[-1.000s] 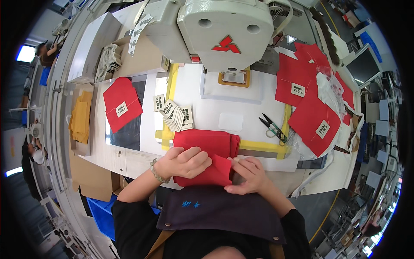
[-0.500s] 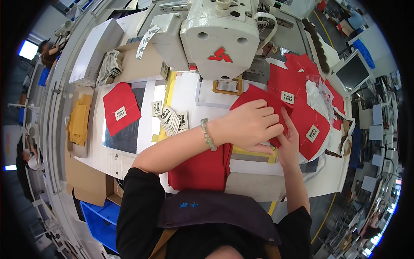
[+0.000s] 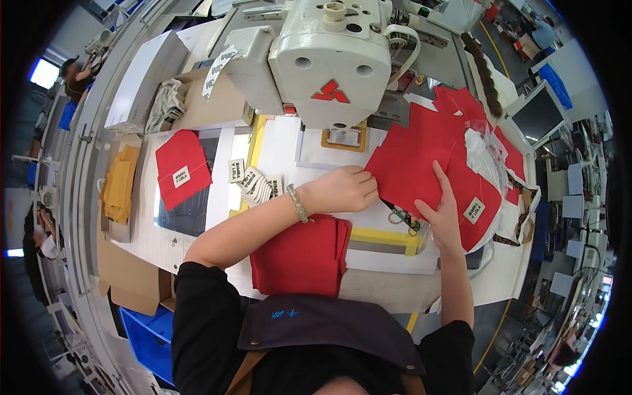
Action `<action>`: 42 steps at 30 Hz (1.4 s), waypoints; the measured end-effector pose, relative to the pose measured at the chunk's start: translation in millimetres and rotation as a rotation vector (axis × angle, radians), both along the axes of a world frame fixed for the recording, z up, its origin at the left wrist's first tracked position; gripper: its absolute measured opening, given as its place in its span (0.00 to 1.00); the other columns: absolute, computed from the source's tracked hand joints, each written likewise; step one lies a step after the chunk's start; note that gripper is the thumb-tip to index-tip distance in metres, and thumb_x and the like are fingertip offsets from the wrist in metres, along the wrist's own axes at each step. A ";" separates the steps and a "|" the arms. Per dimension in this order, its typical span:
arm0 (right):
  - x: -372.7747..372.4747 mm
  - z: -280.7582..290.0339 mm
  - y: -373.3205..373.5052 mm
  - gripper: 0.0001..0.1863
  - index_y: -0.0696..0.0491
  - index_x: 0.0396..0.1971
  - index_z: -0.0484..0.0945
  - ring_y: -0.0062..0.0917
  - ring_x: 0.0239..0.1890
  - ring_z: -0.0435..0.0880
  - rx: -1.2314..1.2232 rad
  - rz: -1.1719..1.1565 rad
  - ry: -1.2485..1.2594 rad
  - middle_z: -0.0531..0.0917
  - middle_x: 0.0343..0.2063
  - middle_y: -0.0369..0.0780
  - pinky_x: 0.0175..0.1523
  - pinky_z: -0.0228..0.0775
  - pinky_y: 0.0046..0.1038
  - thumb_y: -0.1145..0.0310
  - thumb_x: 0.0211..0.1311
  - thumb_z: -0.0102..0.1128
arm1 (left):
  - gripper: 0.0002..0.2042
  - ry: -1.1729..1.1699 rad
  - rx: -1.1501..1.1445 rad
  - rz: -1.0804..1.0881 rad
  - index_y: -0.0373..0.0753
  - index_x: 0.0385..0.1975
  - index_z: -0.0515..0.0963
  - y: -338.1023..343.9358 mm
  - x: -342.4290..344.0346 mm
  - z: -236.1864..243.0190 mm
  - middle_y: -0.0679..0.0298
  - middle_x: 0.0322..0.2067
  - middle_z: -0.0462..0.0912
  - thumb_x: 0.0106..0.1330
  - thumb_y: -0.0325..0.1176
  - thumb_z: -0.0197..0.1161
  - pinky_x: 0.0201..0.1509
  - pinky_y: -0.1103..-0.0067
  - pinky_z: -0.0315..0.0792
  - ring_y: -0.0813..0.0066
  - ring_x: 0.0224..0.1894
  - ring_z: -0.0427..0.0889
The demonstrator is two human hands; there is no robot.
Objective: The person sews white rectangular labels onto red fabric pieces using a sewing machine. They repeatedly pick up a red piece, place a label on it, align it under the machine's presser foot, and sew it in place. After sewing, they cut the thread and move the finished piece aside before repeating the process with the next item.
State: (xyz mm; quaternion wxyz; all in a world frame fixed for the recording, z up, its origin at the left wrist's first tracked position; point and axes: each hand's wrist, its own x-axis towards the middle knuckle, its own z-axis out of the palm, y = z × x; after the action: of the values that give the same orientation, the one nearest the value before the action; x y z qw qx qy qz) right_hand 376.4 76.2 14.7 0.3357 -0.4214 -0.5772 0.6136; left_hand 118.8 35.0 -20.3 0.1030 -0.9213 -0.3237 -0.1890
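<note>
My left hand (image 3: 342, 190) pinches the lower-left corner of a red fabric piece (image 3: 405, 164), partly over the translucent template beneath the machine head (image 3: 329, 85). My right hand (image 3: 440, 210) lies on the piece's right part, thumb and index finger spread. Dark-bladed scissors (image 3: 403, 217) show just below the piece. A stack of red fabric (image 3: 293, 260) sits at the table's near edge. Beside my left forearm are cream labels (image 3: 253, 184) with dark lettering. Labeled red pieces (image 3: 477, 197) and crumpled plastic (image 3: 480, 151) are piled at the right.
At left are a labeled red piece (image 3: 172, 158) on a dark sheet, yellow pieces (image 3: 118, 187) in a tray, a cardboard box (image 3: 210, 105) and a blue bin (image 3: 138, 329) below. A monitor (image 3: 533, 112) stands at right. Other people (image 3: 76, 82) work along both sides.
Both hands moved from the near stack up to the right with a red piece. Since half a second ago, my left hand drew back leftward and my right fingers spread on the piece.
</note>
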 end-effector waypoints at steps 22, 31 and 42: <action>-5.7 -7.4 -5.0 0.43 0.56 0.70 0.54 0.30 0.68 0.64 0.153 0.018 -0.053 0.61 0.67 0.47 0.68 0.62 0.29 0.87 0.52 0.57 | 0.34 -0.170 -0.291 0.440 0.34 0.59 0.68 10.2 -33.3 9.2 0.55 0.42 0.79 0.53 0.43 0.70 0.53 0.69 0.69 0.58 0.45 0.78; -7.3 4.6 -12.6 0.36 0.53 0.71 0.55 0.21 0.35 0.84 -0.322 -0.120 0.177 0.75 0.55 0.45 0.38 0.81 0.21 0.86 0.62 0.49 | 0.33 -0.164 -0.306 0.421 0.33 0.59 0.69 11.2 -36.0 7.2 0.53 0.42 0.80 0.54 0.43 0.68 0.51 0.67 0.70 0.56 0.45 0.79; -12.6 4.8 -20.3 0.37 0.52 0.71 0.53 0.25 0.43 0.83 -0.382 -0.133 0.211 0.72 0.58 0.46 0.38 0.83 0.22 0.86 0.63 0.49 | 0.21 -0.158 -0.286 0.165 0.32 0.48 0.75 -10.4 -4.5 26.2 0.55 0.42 0.81 0.53 0.31 0.65 0.54 0.69 0.75 0.59 0.45 0.81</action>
State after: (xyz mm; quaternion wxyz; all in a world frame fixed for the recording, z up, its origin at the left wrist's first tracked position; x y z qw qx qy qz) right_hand 363.8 55.9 19.5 0.3481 -0.4477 -0.3832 0.7291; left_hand 114.3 24.6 6.0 -0.0400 -0.8791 -0.4290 -0.2038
